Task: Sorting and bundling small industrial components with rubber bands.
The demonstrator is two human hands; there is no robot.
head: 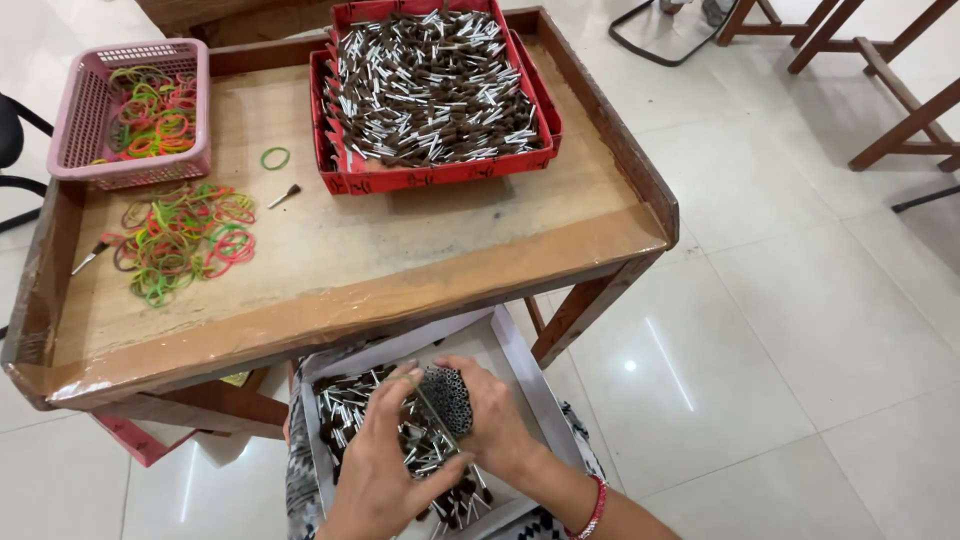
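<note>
Below the table's front edge, both my hands close around a round bundle of small brown-and-silver sticks [447, 398], seen end-on. My left hand [378, 460] grips it from the left and stretches a green rubber band [428, 402] across the bundle. My right hand [492, 420] holds it from the right. The bundle hangs over a white box [500, 338] on my lap, which holds several more loose sticks.
A wooden table [420, 260] carries a red tray [420, 180] heaped with sticks, a pink basket [80, 130] of coloured rubber bands, a loose pile of bands [185, 238] and single stray sticks. Wooden furniture legs [900, 100] stand on the tiled floor at the right.
</note>
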